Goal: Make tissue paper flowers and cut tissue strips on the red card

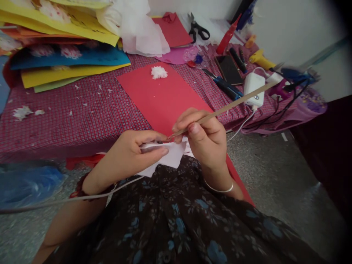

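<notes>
My left hand (132, 154) pinches a piece of white tissue paper (172, 154) over my lap, thumb and fingers closed on its upper edge. My right hand (205, 135) grips a long thin wooden stick (233, 104) whose near tip meets the paper at my left fingertips. The stick slants up to the right over the table edge. A red paper sheet (162, 93) lies on the checked tablecloth (82, 113) just beyond my hands, with a small white tissue flower (158, 72) near its far end.
Stacked coloured sheets (63, 47) fill the table's far left; white tissue (143, 29) lies behind. Scissors (198, 29), a red bottle (227, 36), a phone (228, 69), pens (224, 84), a white charger (254, 90) and a glue gun (291, 75) crowd the right. A blue bag (24, 183) lies on the floor.
</notes>
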